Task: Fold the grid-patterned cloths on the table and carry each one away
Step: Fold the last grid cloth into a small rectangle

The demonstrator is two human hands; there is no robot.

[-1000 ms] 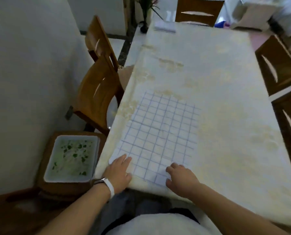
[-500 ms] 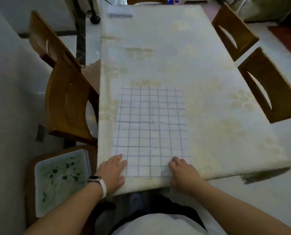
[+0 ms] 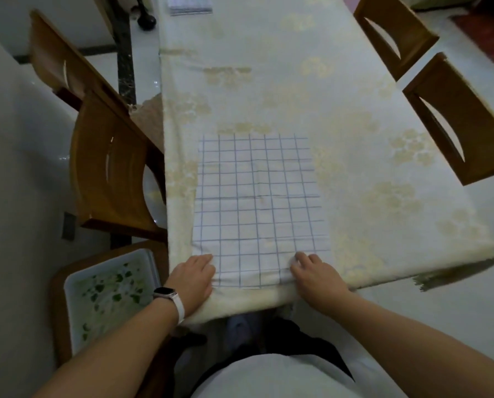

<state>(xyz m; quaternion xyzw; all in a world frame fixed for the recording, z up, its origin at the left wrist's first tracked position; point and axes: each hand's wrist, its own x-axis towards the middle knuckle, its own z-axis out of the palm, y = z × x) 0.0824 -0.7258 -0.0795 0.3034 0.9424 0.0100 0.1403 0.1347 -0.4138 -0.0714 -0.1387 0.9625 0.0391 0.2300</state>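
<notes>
Green flecks (image 3: 99,288) in white tray (image 3: 102,270); grid cloth (image 3: 257,202) nearby

hands: two, the left hand (image 3: 192,278) and the right hand (image 3: 316,275)
grid-patterned cloth (image 3: 257,202): one
bench (image 3: 268,81): one
wooden chairs: four, the far-left chair (image 3: 56,61), near-left chair (image 3: 108,165), far-right chair (image 3: 395,33) and near-right chair (image 3: 464,119)
white tray (image 3: 108,300): one
wristwatch (image 3: 165,293): one
folded pile (image 3: 189,5) at the bench's far end: one

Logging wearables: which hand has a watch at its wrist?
The left hand: a white-strapped watch sits at its wrist; the right hand has none.
</notes>
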